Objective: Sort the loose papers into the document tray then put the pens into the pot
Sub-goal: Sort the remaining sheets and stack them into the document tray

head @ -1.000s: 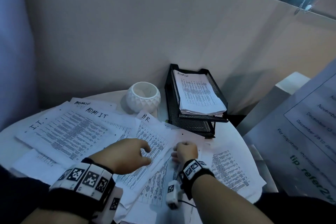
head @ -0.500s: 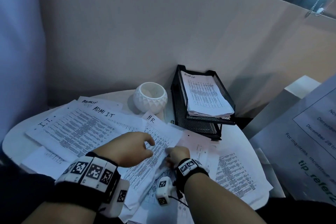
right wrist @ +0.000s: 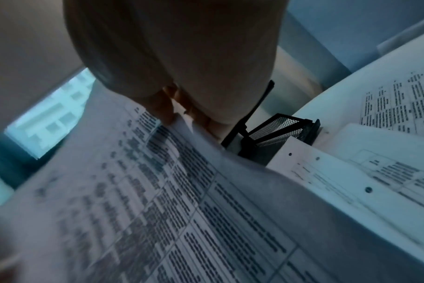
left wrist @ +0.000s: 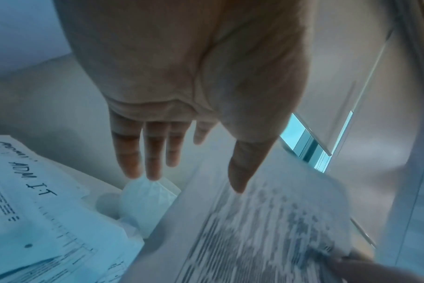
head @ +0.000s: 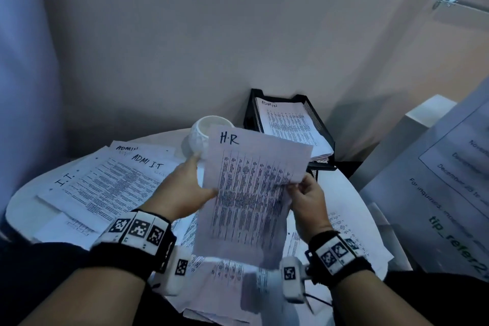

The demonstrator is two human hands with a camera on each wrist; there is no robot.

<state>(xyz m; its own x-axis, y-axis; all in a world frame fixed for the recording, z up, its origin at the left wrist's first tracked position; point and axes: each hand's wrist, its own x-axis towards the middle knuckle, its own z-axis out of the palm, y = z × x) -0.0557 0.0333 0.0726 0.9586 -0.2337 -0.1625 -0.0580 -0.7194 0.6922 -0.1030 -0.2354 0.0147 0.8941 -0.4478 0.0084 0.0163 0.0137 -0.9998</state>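
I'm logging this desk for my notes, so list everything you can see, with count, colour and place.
White printed sheet marked H.R: one, held up over the table.
Loose white printed papers: several, spread across the table; top ones marked I.T, ADMI I.T, ADMIN.
Black mesh document tray: one, far right, holding a white stack marked ADMIN.
White faceted pot: one, left of the tray.
Round white table: one, under everything.
Pens: none visible.
Left hand: fingers straight, at the sheet's left edge.
Right hand: pinches its right edge.

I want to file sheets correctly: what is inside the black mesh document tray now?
The top tier of the black mesh document tray holds a stack of printed sheets, the uppermost handwritten "ADMIN". The lower tier is mostly covered, so its contents cannot be seen.
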